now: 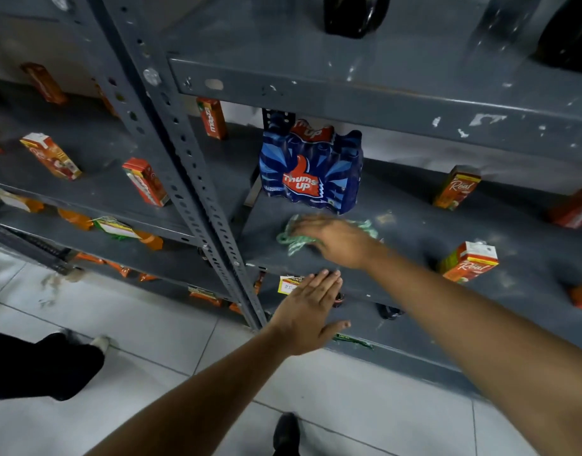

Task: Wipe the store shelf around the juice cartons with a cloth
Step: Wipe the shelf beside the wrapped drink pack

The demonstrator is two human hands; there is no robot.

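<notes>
Cloth: green-and-white cloth [296, 236] lies bunched on the grey metal shelf [414, 232], at the left end of the board, just in front of the Thums Up bottle pack [311, 169].
Right hand: right hand [335, 241] presses flat on top of the cloth, fingers spread and laid over it, pinning it to the board, not gripping it in a fist; the picture is blurred at the fingers.
Left hand: left hand [307, 311] is open and holds nothing, fingers straight and close together, against the front edge of the shelf near a yellow price tag [288, 285].
Juice cartons: one Real juice carton [468, 261] stands near the front edge to the right of the wiping hand; a second Real carton [457, 187] stands further back. Both are well apart from the cloth.
Step in hand: wiping the bare left stretch of the board, by the upright post [197, 179].
Surface: pale dusty smears show on the board to the right, around the cartons, so most of the shelf looks undone.
Next move: likely a sweep rightward toward the front carton, which calls for keeping the cloth flat and steering around the carton's base without tipping it.
</notes>
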